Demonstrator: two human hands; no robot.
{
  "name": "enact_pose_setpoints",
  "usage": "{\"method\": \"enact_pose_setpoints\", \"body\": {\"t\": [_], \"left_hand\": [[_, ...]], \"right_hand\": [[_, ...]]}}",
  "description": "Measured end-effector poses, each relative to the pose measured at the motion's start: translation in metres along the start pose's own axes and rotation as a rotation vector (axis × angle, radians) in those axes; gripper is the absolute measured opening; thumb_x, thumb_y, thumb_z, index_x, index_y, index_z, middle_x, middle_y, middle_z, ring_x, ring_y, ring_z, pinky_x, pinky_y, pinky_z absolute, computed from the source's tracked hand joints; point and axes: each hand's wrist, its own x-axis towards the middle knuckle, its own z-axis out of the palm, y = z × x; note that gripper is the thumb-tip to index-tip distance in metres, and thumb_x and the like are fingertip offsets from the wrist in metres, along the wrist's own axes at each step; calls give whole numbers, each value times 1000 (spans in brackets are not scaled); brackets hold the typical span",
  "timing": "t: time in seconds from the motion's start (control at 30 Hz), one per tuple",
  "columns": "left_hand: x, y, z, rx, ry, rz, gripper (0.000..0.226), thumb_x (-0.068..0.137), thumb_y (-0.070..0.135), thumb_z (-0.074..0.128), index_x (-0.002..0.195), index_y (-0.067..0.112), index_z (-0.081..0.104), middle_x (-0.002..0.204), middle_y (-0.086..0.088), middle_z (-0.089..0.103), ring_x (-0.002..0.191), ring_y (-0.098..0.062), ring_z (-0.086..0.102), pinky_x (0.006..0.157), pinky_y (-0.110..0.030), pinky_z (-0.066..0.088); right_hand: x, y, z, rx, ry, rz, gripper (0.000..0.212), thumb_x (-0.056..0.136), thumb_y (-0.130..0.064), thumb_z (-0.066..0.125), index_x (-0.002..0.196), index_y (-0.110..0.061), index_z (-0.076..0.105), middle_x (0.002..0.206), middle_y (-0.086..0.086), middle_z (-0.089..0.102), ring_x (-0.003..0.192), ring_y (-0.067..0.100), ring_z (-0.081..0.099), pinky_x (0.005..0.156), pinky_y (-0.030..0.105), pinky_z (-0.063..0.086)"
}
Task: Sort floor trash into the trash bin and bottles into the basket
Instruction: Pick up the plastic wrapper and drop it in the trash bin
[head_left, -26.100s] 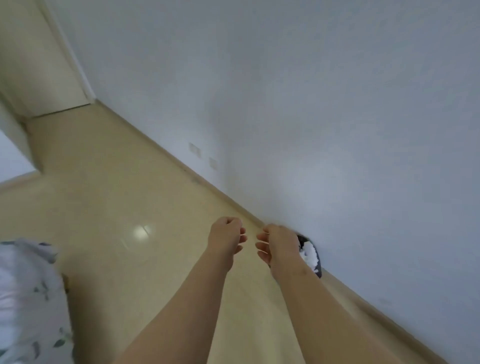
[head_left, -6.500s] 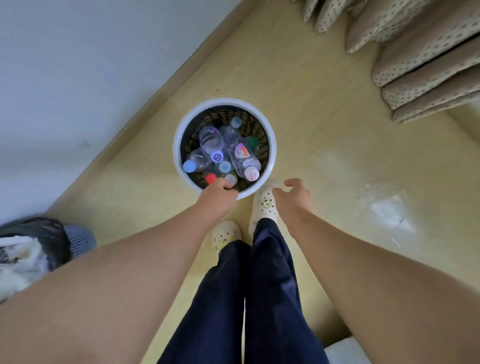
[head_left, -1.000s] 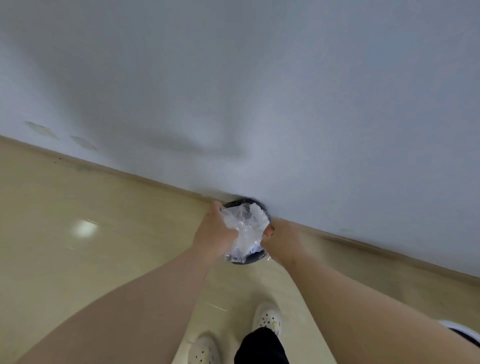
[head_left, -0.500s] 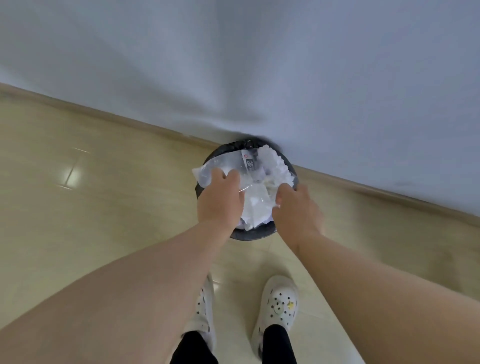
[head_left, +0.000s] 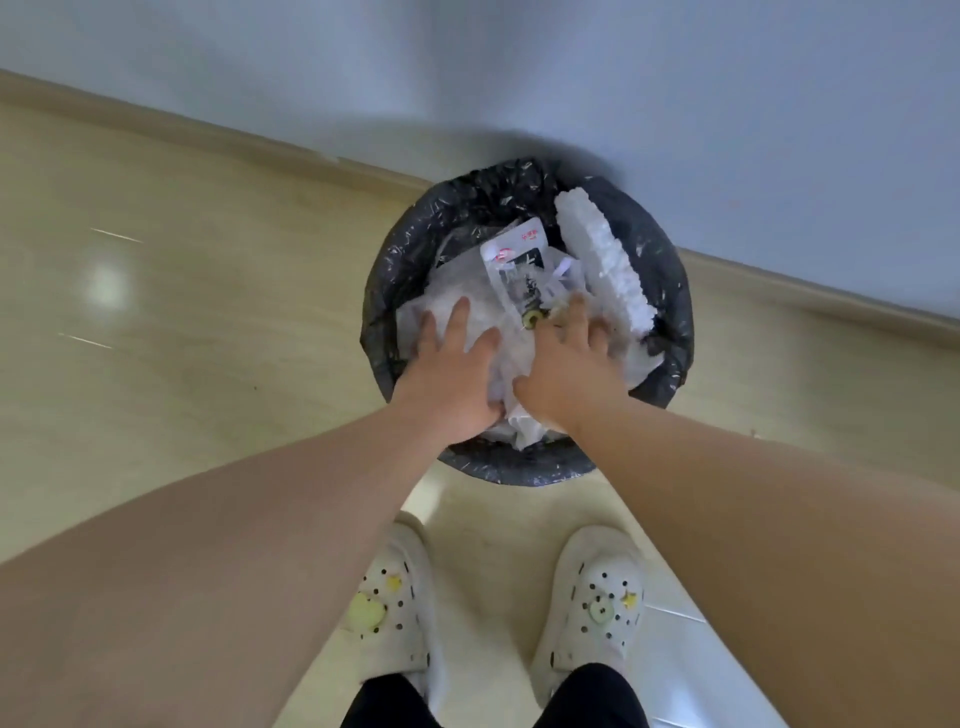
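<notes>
Left hand (head_left: 447, 384), right hand (head_left: 566, 374) cover part of crumpled white plastic trash (head_left: 452, 283). Print on white-and-black packet (head_left: 519, 270) blurred, unreadable. Black trouser legs (head_left: 597, 696) cropped below.

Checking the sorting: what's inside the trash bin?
Crumpled white plastic, a printed packet and a foam strip fill the bin. The left hand and right hand press on the pile; anything beneath is hidden.

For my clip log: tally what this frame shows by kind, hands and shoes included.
hands: 2, left hand, right hand
white shoes: 2, left shoe, right shoe
trash bin: 1
foam strip: 1
printed packet: 1
heap of crumpled white wrapping: 1
total: 8
</notes>
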Motion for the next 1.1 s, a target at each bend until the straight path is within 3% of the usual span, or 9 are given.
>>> {"method": "enact_pose_setpoints", "body": {"t": [0.1,0.23,0.47,0.6,0.73,0.87,1.1], "left_hand": [[29,-1,6,-39,-60,-7,77,90,30,56,150,27,9,157,-4,-18,144,-37,-15,116,-50,16],[48,-1,14,-65,-48,-28,77,88,18,57,149,26,11,158,-2,-15,144,-36,-12,116,-50,19],[-14,3,8,-78,29,-16,80,87,36,59,149,25,10,156,-9,6,142,-38,9,112,-48,28],[-67,15,-11,-65,130,-67,74,89,33,56,148,26,12,155,-13,5,139,-36,18,107,-42,34],[-117,40,-37,-46,190,-44,57,92,30,52,142,21,27,153,-13,9,136,-34,24,101,-39,36],[-162,76,-52,-15,172,38,47,93,24,49,138,19,34,152,-8,14,134,-32,28,100,-39,36],[-219,185,-28,-17,143,165,40,92,15,45,132,18,41,138,-1,33,121,-24,41,86,-33,40]], "right_hand": [[25,5,11,31,-73,18,72,93,-26,51,150,-16,8,157,12,-17,144,38,-6,117,48,6],[44,6,16,-3,-118,50,77,93,-29,52,151,-16,4,156,16,-18,143,42,2,116,51,12],[-15,8,8,147,-34,-9,71,91,-31,51,149,-16,13,156,13,9,141,36,16,112,45,22],[-73,12,-9,193,49,-49,57,91,-28,50,142,-15,28,150,8,23,132,33,31,99,42,36],[-130,22,-20,344,82,72,41,92,-25,47,132,-15,41,142,6,33,124,30,38,96,39,38],[-184,40,-27,548,104,183,39,93,-24,45,131,-14,43,141,6,34,125,29,39,100,39,38],[-278,136,-20,738,173,350,39,93,-24,44,130,-14,44,139,5,34,121,28,44,98,39,41]]}}
